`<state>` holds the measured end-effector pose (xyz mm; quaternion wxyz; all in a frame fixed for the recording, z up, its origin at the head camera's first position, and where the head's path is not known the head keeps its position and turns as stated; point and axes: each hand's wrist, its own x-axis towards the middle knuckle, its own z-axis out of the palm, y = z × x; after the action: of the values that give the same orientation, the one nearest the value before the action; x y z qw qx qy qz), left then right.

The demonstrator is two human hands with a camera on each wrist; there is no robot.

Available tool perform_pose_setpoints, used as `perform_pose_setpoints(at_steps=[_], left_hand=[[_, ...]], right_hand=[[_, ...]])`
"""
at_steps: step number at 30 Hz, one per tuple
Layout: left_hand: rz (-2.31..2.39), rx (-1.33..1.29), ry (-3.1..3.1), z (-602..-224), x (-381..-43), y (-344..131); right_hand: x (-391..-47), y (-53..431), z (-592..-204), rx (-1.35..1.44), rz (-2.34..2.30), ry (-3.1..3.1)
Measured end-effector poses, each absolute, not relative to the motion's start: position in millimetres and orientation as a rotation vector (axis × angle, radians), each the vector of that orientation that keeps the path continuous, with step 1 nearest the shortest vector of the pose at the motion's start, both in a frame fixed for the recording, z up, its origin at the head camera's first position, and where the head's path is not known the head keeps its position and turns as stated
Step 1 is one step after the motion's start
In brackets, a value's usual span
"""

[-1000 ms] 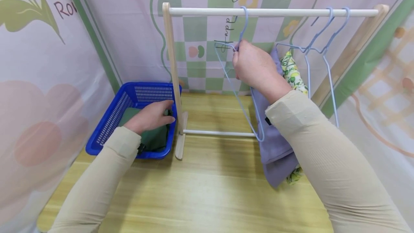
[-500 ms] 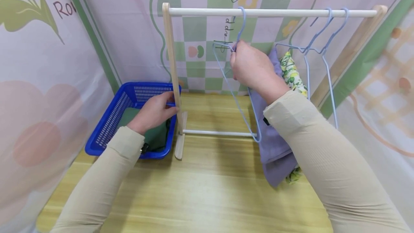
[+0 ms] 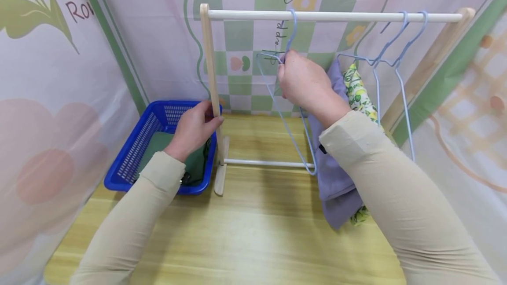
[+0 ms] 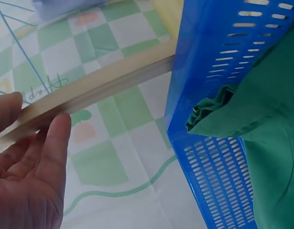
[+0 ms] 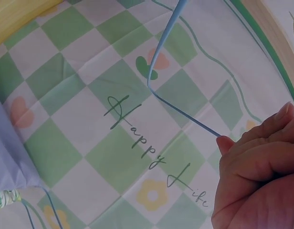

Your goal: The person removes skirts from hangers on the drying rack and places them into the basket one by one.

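Note:
My right hand pinches a light blue wire hanger just under its hook. The hook sits over the white top bar of a small clothes rack, and no garment is on this hanger. My left hand holds the rack's left wooden post, beside the basket. In the left wrist view the thumb lies on one side of the post and the fingers on the other. Below that hand, a dark green garment lies in the blue plastic basket.
Two more blue hangers hang toward the right end of the bar. A lavender garment and a lemon-print garment hang there, partly behind my right forearm. The rack stands on a wooden table, with printed cloth walls around it.
My left hand has moved from over the basket, up and right, onto the rack's post. My right hand has slid the hanger slightly left along the bar.

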<state>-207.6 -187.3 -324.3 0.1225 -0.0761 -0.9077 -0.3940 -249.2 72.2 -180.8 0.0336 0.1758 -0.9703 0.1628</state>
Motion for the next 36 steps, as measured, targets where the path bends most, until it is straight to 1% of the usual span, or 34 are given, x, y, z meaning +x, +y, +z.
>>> perform_pose_setpoints(at_steps=[14,36], left_hand=[[-1.088,-0.133,-2.612,-323,-210,-180],[-1.074,-0.118,-2.648,-324,-211,-176]], right_hand=[[-247,58,-179,0.522,0.490,-3.014],[-246,57,-182,0.511,0.497,-3.002]])
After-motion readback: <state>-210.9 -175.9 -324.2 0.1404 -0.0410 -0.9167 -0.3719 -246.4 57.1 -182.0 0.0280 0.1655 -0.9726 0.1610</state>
